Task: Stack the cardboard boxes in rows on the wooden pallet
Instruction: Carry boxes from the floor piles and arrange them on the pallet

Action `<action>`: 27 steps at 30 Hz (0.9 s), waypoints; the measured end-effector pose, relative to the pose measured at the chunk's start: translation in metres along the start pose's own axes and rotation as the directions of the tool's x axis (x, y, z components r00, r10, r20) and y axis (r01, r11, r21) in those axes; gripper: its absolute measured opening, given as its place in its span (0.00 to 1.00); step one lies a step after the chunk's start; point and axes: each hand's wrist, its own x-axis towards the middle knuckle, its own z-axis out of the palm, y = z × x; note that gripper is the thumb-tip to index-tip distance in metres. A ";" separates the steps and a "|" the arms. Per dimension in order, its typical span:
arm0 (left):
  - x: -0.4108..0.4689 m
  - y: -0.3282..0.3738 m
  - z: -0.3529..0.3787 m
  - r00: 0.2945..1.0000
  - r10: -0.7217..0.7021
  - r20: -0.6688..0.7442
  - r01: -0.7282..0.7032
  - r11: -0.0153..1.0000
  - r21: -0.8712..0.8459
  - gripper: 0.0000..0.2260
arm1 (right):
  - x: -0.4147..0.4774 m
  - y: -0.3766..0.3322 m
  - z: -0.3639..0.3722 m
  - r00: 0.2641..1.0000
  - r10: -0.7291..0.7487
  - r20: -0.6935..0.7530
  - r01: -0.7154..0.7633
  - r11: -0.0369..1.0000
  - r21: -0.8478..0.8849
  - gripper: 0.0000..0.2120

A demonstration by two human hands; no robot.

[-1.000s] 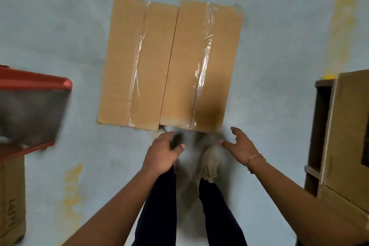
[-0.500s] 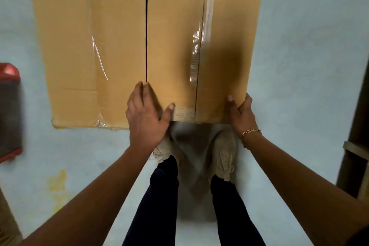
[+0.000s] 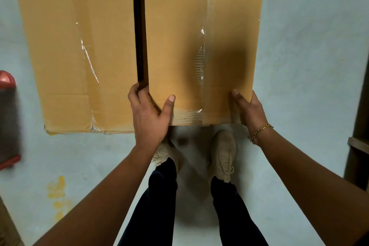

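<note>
Cardboard box (image 3: 175, 26) on the right lies just beyond the person's shoes (image 3: 223, 154) over the pale floor (image 3: 309, 66), a dark gap parting it from the left box (image 3: 79, 46). The left hand (image 3: 148, 118) curls its grip round the near left corner, thumb on top; the right hand (image 3: 249, 110) clasps the near right corner.

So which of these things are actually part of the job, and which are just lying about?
Part of the job: gripped box; neighbouring box; left hand and right hand, both holding the gripped box's near corners.
Just lying about: red-edged object; yellow floor stains; wooden frame, possibly the pallet, hard to tell.
</note>
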 end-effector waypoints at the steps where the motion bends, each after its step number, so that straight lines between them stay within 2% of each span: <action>1: -0.002 0.004 -0.002 1.000 -0.017 0.026 0.018 0.999 -0.038 0.31 | -0.003 -0.002 -0.003 1.000 -0.013 -0.007 0.013 1.000 0.000 0.31; 4: -0.011 0.024 -0.014 0.994 -0.088 0.062 0.095 0.990 -0.107 0.28 | -0.022 -0.016 -0.020 0.998 -0.061 -0.012 0.062 0.997 0.043 0.27; 8: -0.035 0.073 -0.050 0.990 -0.133 0.041 0.137 0.985 -0.107 0.23 | -0.070 -0.045 -0.051 0.997 -0.077 -0.018 0.078 0.994 0.072 0.21; 12: -0.079 0.136 -0.106 0.990 -0.126 0.065 0.131 0.989 -0.071 0.22 | -0.155 -0.084 -0.090 0.998 -0.064 -0.004 0.065 0.996 0.055 0.24; 15: -0.125 0.188 -0.160 0.989 -0.119 0.089 0.125 0.991 -0.055 0.27 | -0.237 -0.113 -0.125 0.996 -0.089 -0.015 0.089 0.996 0.027 0.31; 18: -0.176 0.239 -0.213 0.991 -0.088 0.103 0.095 0.993 -0.067 0.32 | -0.323 -0.138 -0.161 0.994 -0.108 -0.034 0.109 0.994 0.023 0.33; 21: -0.227 0.282 -0.263 0.994 -0.011 0.109 0.020 0.996 -0.082 0.34 | -0.408 -0.154 -0.190 0.991 -0.122 -0.062 0.127 0.988 0.082 0.25; 27: -0.321 0.320 -0.349 0.968 0.208 0.139 -0.201 0.978 -0.062 0.36 | -0.569 -0.129 -0.220 0.978 -0.167 -0.126 0.185 0.971 0.152 0.24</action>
